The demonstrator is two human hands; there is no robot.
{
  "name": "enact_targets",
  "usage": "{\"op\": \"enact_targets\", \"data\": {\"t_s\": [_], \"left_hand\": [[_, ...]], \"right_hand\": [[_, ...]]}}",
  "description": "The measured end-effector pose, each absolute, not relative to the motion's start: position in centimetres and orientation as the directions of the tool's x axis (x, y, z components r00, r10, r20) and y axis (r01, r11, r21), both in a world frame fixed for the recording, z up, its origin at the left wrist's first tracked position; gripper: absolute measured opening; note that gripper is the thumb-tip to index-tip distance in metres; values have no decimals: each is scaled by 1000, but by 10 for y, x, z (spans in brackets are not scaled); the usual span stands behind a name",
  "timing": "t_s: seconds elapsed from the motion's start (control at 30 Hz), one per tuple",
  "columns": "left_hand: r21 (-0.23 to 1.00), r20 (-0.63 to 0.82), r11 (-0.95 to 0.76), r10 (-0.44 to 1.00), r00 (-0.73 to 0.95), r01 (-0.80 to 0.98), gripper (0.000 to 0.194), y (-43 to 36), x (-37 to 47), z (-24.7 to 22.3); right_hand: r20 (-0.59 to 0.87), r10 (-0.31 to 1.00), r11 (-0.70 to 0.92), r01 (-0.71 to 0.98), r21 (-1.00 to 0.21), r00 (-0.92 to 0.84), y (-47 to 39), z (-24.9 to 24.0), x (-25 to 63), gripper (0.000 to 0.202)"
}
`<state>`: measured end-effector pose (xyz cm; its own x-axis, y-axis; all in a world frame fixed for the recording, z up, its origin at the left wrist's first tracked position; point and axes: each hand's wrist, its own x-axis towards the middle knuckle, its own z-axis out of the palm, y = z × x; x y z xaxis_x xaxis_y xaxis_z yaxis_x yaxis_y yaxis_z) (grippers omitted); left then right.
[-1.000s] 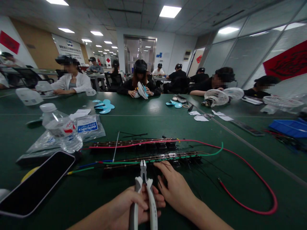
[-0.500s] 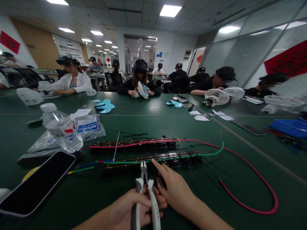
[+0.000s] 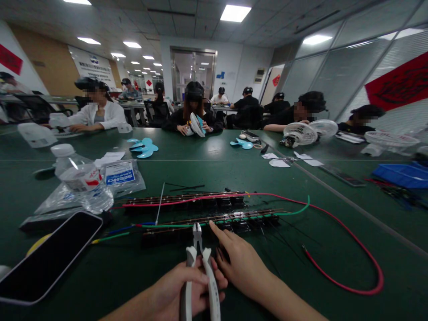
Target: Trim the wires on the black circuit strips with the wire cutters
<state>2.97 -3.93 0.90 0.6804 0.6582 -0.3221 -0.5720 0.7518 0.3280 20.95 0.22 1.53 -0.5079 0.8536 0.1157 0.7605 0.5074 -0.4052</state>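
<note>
My left hand (image 3: 197, 283) is wrapped around the white-and-grey handles of a pair of diagonal cutters (image 3: 198, 254). The cutters' jaws point away from me, at the near black terminal strip (image 3: 160, 236). Along this strip runs a green wire (image 3: 183, 226), right by the jaw tips. My right hand (image 3: 240, 263) lies to the right of the cutters, its index finger stretched to the green wire and its other fingers bent beneath, partly hidden. Behind is a second black terminal strip (image 3: 214, 200) with a thick red cable (image 3: 267, 194). A white cable tie (image 3: 160, 203) sticks up at the left.
At the left are a phone (image 3: 53, 258), a water bottle (image 3: 83, 183) and a labelled plastic bag (image 3: 122, 176). Black cable ties (image 3: 185, 186) lie behind the strips. Blue fan blades (image 3: 143, 147) lie farther back. Several people sit across the table, and a blue tray (image 3: 401, 176) is at right.
The whole view has shifted slightly. Both hands keep nearly the same pose, with the cutters still in my left hand and my right index finger at the green wire.
</note>
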Motion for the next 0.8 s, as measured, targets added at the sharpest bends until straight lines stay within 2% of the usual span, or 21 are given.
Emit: {"op": "enact_targets", "data": {"t_s": [0.23,0.43,0.67,0.8], "left_hand": [[339,-348,746,666,660,-574,25,-40,30,5],[358,-304,731,679,668,-581,31,-40,32,4],[351,-322,737,674,665,-577,39,-42,33,4],[344,-334,745,666,666,-572,40,-43,34,5]], "right_hand": [[89,857,498,772,-396,-507,1,18,208,64],[93,861,493,780,-385,-499,2,16,207,65],[54,858,491,786,-376,-510,1,21,207,71],[71,853,503,779,-374,-516,2,21,207,68]]}}
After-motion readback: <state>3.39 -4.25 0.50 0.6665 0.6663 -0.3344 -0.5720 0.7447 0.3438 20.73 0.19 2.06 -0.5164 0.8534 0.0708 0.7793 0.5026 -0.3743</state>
